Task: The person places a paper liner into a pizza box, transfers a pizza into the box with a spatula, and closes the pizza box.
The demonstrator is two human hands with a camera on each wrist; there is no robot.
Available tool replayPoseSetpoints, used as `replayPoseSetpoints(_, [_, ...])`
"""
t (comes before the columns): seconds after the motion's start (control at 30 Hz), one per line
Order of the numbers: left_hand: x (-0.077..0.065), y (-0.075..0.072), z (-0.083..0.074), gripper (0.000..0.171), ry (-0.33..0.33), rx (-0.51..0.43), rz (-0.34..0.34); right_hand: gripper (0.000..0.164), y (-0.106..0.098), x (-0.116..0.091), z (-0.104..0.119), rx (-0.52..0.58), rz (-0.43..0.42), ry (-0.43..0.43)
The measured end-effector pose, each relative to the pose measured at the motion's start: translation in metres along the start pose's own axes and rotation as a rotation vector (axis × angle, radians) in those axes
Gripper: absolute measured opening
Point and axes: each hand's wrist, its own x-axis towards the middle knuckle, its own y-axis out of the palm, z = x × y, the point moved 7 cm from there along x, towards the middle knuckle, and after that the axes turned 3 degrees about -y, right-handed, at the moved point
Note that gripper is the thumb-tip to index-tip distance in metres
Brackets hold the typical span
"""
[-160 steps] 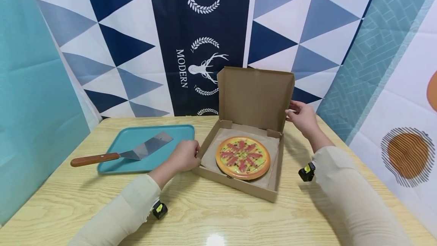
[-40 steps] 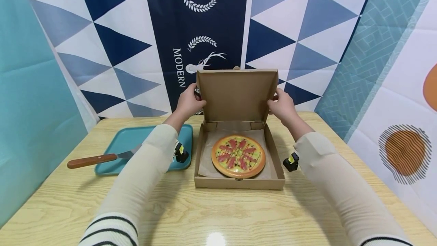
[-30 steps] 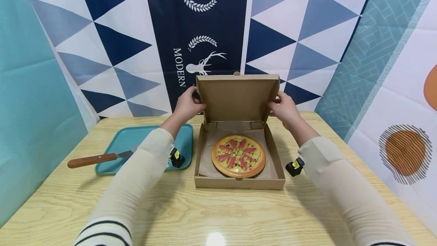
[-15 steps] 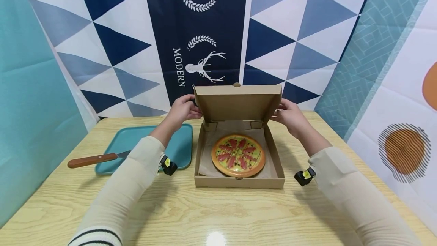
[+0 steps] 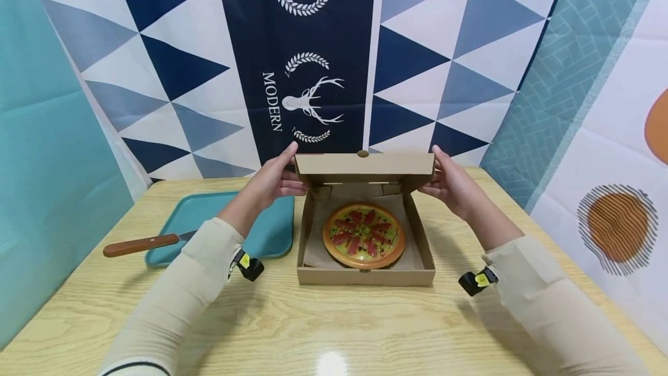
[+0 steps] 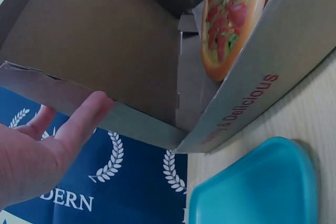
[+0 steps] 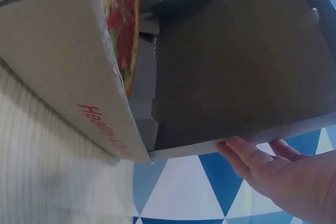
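A cardboard pizza box [image 5: 365, 277] stands in the middle of the table, its lid [image 5: 365, 163] tilted partway down over the base. Inside, on brown paper, lies a round pizza [image 5: 363, 237] with red strips on top. My left hand [image 5: 263, 185] is at the lid's left side, fingers extended and thumb up by the front corner. In the left wrist view its fingertips [image 6: 98, 99] touch the lid's side flap. My right hand [image 5: 455, 185] mirrors this on the right, its straight fingers [image 7: 244, 150] against the opposite flap.
Left of the box lies a blue tray [image 5: 271, 235]. A spatula with a wooden handle [image 5: 141, 245] rests across it, its blade mostly hidden behind my left arm. A patterned cloth [image 5: 308, 33] hangs behind the wooden table [image 5: 323, 329].
The box was turned square to me, and my left hand moved from its front corner to the lid. The lid has tipped forward and down between both hands, whose pinching fingers have straightened.
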Motion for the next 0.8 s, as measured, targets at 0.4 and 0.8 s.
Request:
replayPoseSetpoints(0.4, [-0.008, 0.002, 0.012, 0.053, 0.051, -0.02, 0.048, 0.063, 0.001, -0.012, -0.01, 0.064, 0.038, -0.051])
replayPoseSetpoints(0.8, [-0.001, 0.004, 0.027, 0.04, 0.111, -0.008, 0.052, 0.03, 0.001, -0.005, -0.027, 0.123, 0.083, -0.126])
